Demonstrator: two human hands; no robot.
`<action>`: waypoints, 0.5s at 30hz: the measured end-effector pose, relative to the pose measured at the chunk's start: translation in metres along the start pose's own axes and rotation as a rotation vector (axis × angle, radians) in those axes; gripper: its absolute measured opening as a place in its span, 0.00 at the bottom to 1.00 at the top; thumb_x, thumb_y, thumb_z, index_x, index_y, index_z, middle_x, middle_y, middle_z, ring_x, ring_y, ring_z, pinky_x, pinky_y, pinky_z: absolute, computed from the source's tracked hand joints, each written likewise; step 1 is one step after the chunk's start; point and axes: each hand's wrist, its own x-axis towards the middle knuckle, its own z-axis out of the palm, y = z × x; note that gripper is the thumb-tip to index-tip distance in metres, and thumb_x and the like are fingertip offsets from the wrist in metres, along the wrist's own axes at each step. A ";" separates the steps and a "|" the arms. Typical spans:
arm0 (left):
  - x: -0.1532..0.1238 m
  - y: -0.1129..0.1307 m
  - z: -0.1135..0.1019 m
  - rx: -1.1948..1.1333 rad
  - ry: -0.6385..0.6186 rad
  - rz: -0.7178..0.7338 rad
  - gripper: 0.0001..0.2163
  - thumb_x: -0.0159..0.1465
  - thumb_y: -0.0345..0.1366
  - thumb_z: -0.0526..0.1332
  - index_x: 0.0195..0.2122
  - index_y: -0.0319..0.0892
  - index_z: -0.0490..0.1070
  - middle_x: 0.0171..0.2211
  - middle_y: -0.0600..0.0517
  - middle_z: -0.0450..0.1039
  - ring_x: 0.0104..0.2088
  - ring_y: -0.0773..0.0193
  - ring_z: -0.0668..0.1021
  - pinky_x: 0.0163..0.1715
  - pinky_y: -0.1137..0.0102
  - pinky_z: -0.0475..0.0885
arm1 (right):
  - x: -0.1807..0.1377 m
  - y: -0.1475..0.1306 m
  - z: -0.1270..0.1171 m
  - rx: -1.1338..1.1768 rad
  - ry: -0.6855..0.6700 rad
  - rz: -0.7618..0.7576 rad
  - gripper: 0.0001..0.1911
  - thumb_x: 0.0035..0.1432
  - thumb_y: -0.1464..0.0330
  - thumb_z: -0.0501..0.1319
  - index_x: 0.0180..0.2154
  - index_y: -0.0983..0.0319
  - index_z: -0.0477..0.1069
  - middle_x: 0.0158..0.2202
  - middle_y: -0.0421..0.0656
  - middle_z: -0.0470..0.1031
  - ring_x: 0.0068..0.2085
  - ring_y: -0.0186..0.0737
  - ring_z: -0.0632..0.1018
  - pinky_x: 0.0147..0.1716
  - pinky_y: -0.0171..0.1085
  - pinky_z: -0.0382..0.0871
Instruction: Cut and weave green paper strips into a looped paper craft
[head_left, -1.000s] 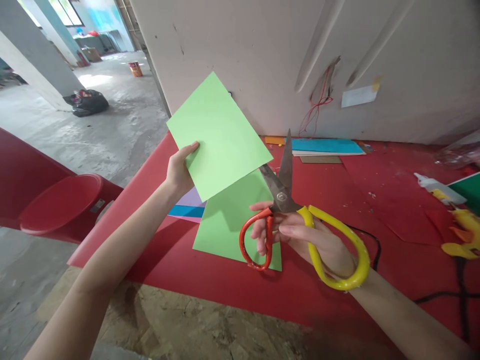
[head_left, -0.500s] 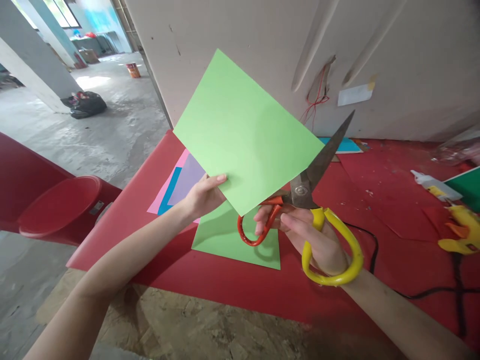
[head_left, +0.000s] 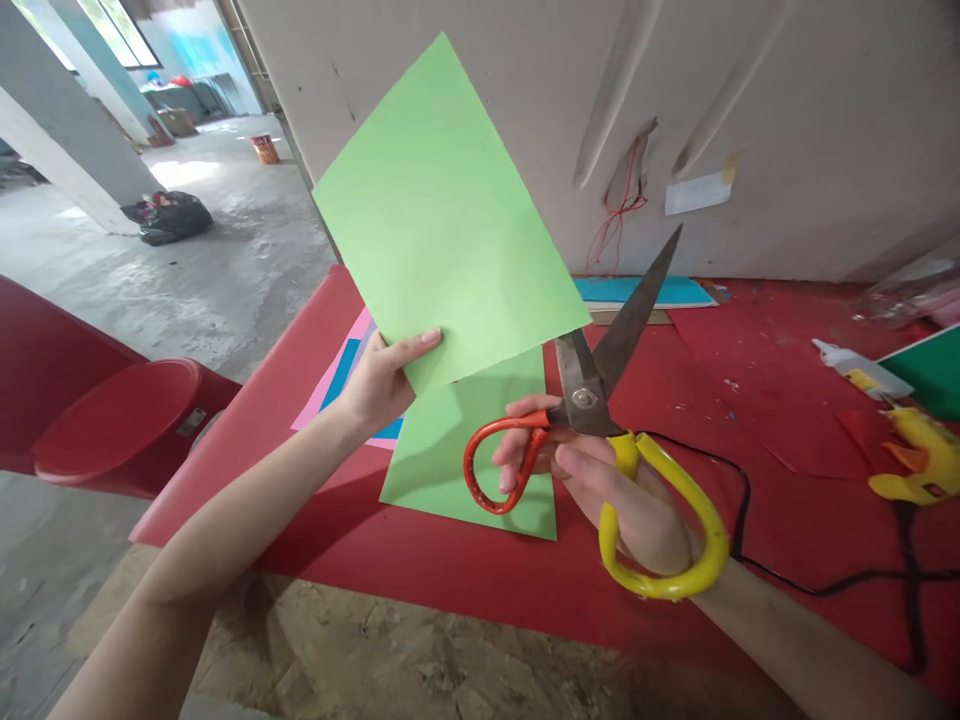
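My left hand pinches the lower corner of a light green paper sheet and holds it up, tilted, in front of the wall. My right hand grips large scissors with one red and one yellow handle loop. The blades are spread apart, with the sheet's right edge between them near the pivot. A second green sheet lies flat on the red table below both hands.
Pink, blue and purple sheets lie under the flat green one. A blue sheet rests by the wall. A yellow glue gun, its black cord and a glue bottle sit at the right. A red stool stands left of the table.
The raised sheet has turned and moved up and left. The scissors, nearly shut half a second ago, now have their blades spread at the sheet's right edge.
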 end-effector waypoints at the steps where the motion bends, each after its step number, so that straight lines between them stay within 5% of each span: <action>1: 0.002 0.003 -0.003 0.014 0.007 0.023 0.21 0.47 0.30 0.67 0.44 0.43 0.70 0.34 0.50 0.77 0.41 0.51 0.79 0.33 0.68 0.76 | -0.001 0.000 0.001 0.007 -0.005 0.001 0.12 0.63 0.65 0.50 0.47 0.60 0.63 0.38 0.44 0.70 0.36 0.36 0.73 0.38 0.39 0.68; 4: 0.007 0.011 -0.012 0.071 0.043 0.050 0.22 0.46 0.28 0.67 0.44 0.42 0.70 0.34 0.49 0.77 0.40 0.50 0.79 0.28 0.68 0.76 | -0.002 -0.001 0.003 0.021 -0.017 0.010 0.13 0.64 0.62 0.49 0.46 0.60 0.64 0.37 0.43 0.69 0.34 0.36 0.72 0.36 0.40 0.69; 10: 0.009 0.017 -0.017 0.059 0.128 0.076 0.23 0.46 0.23 0.64 0.45 0.43 0.69 0.33 0.51 0.76 0.43 0.49 0.78 0.35 0.66 0.77 | -0.005 -0.004 0.008 0.017 0.002 0.031 0.17 0.63 0.57 0.49 0.45 0.61 0.64 0.34 0.44 0.70 0.30 0.35 0.72 0.32 0.39 0.68; 15: 0.007 0.020 -0.018 0.074 0.103 0.062 0.22 0.48 0.22 0.61 0.46 0.41 0.69 0.35 0.49 0.75 0.40 0.47 0.79 0.24 0.69 0.77 | -0.006 -0.009 0.013 0.041 0.027 0.058 0.15 0.62 0.57 0.51 0.39 0.62 0.65 0.29 0.42 0.69 0.23 0.30 0.69 0.24 0.34 0.67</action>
